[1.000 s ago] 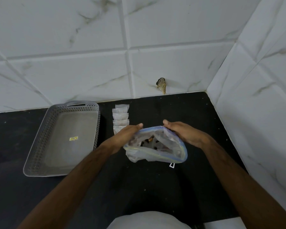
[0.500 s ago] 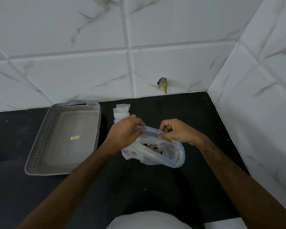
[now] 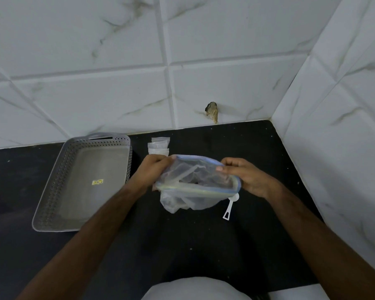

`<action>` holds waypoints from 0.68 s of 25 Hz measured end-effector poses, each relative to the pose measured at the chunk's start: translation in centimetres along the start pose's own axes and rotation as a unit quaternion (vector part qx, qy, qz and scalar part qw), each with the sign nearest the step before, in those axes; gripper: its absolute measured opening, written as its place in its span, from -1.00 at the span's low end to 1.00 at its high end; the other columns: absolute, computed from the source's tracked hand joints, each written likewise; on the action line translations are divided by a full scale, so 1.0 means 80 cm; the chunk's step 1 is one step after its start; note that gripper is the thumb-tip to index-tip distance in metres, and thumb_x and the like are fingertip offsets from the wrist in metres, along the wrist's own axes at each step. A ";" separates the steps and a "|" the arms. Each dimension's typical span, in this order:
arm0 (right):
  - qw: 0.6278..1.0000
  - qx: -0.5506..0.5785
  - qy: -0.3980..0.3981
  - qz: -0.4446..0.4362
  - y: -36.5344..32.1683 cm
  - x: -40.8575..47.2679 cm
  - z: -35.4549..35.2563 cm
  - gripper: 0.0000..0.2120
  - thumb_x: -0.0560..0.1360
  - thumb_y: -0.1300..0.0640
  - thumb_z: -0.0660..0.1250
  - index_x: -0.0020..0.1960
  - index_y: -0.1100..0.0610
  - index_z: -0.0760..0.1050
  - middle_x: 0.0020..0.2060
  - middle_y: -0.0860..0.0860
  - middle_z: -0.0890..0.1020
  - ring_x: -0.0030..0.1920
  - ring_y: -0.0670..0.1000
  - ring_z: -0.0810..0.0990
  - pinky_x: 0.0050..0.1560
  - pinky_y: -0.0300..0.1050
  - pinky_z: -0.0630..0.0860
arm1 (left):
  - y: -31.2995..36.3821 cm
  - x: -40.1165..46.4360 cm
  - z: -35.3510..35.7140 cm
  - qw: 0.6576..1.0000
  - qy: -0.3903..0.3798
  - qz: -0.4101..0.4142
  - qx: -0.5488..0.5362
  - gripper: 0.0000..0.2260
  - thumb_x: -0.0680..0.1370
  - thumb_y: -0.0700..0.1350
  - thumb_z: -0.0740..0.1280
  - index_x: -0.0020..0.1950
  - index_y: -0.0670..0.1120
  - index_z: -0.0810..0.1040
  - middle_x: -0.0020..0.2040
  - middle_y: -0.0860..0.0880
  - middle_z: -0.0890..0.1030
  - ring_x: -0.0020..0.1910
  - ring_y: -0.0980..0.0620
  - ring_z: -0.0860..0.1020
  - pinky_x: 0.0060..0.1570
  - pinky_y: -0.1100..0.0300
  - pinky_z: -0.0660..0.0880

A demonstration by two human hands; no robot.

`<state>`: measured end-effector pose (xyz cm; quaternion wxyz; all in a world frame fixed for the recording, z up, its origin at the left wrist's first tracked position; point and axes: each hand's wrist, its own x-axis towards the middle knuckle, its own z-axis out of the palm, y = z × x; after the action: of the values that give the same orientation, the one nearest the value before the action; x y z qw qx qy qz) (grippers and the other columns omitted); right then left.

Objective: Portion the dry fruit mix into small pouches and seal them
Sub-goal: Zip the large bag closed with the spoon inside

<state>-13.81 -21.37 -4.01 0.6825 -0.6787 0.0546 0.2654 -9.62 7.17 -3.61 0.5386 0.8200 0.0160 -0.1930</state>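
On the worktop, the tray lies left of the zip bag, the small pouches behind it, the scoop at its right.

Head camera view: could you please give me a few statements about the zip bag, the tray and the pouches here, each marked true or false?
1. Both hands hold the large zip bag, the left hand at one end of its mouth and the right hand at the other. True.
2. The grey tray is full of sealed pouches. False: only a small yellow sticker shows inside it.
3. The small pouches lie between the tray and the bag, near the wall. True.
4. The white scoop is inside the tray. False: it lies on the black counter beside the bag.
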 end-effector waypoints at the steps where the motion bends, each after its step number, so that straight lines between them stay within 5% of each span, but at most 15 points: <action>1: 0.998 0.058 0.019 -0.005 0.000 -0.002 -0.003 -0.80 0.48 0.05 0.47 -0.06 0.19 0.57 -0.17 0.11 0.60 -0.17 0.02 0.59 -0.18 -0.17 0.53 | -0.002 -0.003 -0.005 0.994 -0.022 -0.033 -0.098 -0.62 0.64 0.07 0.33 -0.20 -0.19 0.63 -0.29 -0.17 0.60 -0.33 -0.06 0.54 -0.33 0.15 0.47; 4: 0.988 0.093 0.119 -0.023 0.004 0.001 -0.006 -0.87 0.52 0.13 0.46 -0.06 0.20 0.60 -0.15 0.17 0.64 -0.13 0.10 0.63 -0.20 -0.18 0.59 | -0.016 -0.011 -0.015 0.970 -0.134 -0.028 -0.202 -0.63 0.59 0.09 0.39 -0.03 -0.26 0.63 -0.26 -0.24 0.51 -0.38 -0.12 0.44 -0.49 0.19 0.39; 8: 0.986 -0.026 0.164 -0.035 0.001 0.007 -0.014 -0.86 0.53 0.08 0.45 0.00 0.16 0.63 -0.04 0.10 0.72 -0.01 0.09 0.70 0.04 0.02 0.61 | -0.030 -0.012 -0.028 0.946 -0.219 0.013 -0.240 -0.60 0.44 0.00 0.55 0.16 -0.20 0.62 -0.07 -0.16 0.61 -0.22 -0.04 0.57 -0.34 0.19 0.54; 13: 0.998 0.044 0.022 -0.046 -0.016 -0.007 -0.047 -0.72 0.48 0.14 0.38 0.15 0.21 0.64 0.04 0.13 0.67 0.04 0.06 0.66 0.06 -0.05 0.61 | -0.021 -0.012 -0.029 0.994 -0.051 0.058 -0.081 -0.78 0.46 -0.19 0.55 0.00 -0.25 0.62 -0.08 -0.33 0.61 -0.42 -0.08 0.54 -0.58 0.20 0.46; 17: 0.993 -0.105 0.042 -0.040 -0.019 -0.012 -0.051 -0.84 0.50 0.17 0.46 0.04 0.21 0.63 -0.16 0.06 0.67 -0.22 -0.01 0.60 -0.29 -0.20 0.54 | -0.011 -0.009 -0.019 0.992 0.085 0.090 0.029 -0.85 0.50 -0.26 0.49 -0.09 -0.03 0.60 -0.23 -0.13 0.59 -0.53 0.14 0.48 -0.55 0.18 0.40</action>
<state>-12.78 -25.48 -2.56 0.6151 -0.7586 0.0275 0.2132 -10.05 9.02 -3.63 0.5263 0.8469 -0.0177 -0.0741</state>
